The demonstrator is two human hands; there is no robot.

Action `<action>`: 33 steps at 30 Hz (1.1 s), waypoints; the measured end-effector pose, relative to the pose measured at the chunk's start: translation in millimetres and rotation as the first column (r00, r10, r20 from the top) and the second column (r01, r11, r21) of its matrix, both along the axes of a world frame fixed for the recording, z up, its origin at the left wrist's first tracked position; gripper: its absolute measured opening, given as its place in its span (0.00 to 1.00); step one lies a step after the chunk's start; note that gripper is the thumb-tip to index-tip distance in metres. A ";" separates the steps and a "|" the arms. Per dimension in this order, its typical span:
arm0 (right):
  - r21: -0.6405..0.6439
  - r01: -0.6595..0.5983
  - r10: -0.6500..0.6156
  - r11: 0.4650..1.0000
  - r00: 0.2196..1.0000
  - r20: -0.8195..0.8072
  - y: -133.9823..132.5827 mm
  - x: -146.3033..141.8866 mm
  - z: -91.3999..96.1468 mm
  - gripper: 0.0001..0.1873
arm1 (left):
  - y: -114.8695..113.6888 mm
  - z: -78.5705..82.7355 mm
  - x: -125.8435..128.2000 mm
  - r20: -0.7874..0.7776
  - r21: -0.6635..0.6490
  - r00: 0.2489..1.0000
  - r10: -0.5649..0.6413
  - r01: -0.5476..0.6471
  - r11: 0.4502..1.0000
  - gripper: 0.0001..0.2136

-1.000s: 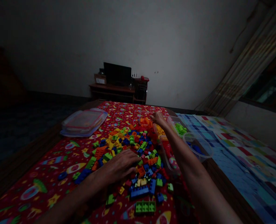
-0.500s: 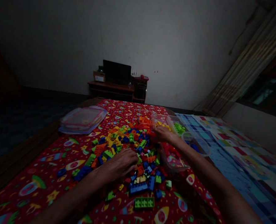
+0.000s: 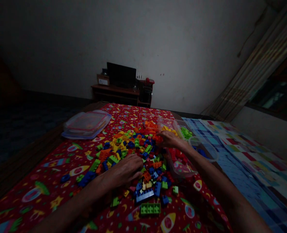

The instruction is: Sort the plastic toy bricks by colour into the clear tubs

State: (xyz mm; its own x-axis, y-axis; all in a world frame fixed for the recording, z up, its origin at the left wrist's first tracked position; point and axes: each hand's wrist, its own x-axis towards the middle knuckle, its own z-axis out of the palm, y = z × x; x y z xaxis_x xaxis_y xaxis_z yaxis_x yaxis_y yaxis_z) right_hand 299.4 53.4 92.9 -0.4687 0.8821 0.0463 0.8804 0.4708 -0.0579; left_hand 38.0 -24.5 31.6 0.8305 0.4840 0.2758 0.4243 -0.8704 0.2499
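Note:
A heap of toy building bricks point(image 3: 124, 142) in several colours lies on a red patterned cloth point(image 3: 68, 191). Low over the near side of this heap is my left hand point(image 3: 131, 165), fingers curled down and closed; their tips and anything in them are hidden. My right hand point(image 3: 169, 139) reaches to the right edge of the heap, beside the clear boxes. Its fingers are closed at an orange-red brick point(image 3: 158, 139). Close to my right forearm, a clear box point(image 3: 182, 174) contains red bricks. A green brick point(image 3: 150, 209) lies apart at the front.
Further clear boxes hold orange bricks point(image 3: 151, 125), yellow bricks point(image 3: 169, 130), green bricks point(image 3: 186, 133) and blue bricks point(image 3: 201, 153). Stacked clear lids point(image 3: 86, 124) lie at the left. Beyond the cloth stands a desk point(image 3: 116, 90) with a monitor point(image 3: 121, 74).
Both hands stay in nearly the same places. The blue brick near my left hand has tilted, and small bricks around it have shifted slightly.

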 end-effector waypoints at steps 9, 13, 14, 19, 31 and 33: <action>0.148 0.144 -0.136 0.978 0.989 -0.061 58.2 -17.5 47.7 0.22 | 2.6 -4.5 -1.4 0.042 -0.016 0.999 -0.015 0.016 1.000 0.05; 0.175 0.165 -0.156 0.971 0.986 -0.061 62.3 -26.3 40.5 0.19 | -1.3 2.2 -1.5 0.028 -0.028 1.000 0.001 0.000 1.000 0.04; 0.154 0.153 -0.151 0.976 0.988 -0.025 59.3 -27.8 36.7 0.16 | -2.2 3.4 -1.5 0.030 -0.029 1.000 0.004 -0.003 1.000 0.04; 0.041 0.130 -0.135 0.991 0.979 0.153 41.8 -33.7 11.9 0.12 | -2.8 3.1 -1.0 0.034 0.003 0.999 0.007 -0.007 1.000 0.04; 0.006 0.128 -0.129 0.992 0.990 0.054 53.5 -25.0 28.4 0.15 | -3.7 3.4 -0.7 0.031 0.001 0.999 0.012 -0.012 1.000 0.03; 0.048 0.174 -0.174 0.984 0.985 0.000 60.6 -26.2 40.3 0.15 | -3.3 3.3 -0.8 0.030 -0.004 1.000 0.008 -0.008 1.000 0.04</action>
State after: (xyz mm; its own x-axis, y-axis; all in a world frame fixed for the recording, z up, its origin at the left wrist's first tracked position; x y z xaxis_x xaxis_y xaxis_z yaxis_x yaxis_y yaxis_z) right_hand 273.1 114.0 133.2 -0.3085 0.9471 0.0886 0.9493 0.3125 -0.0351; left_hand 37.1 -27.8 34.9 0.8180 0.4916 0.2987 0.4234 -0.8661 0.2659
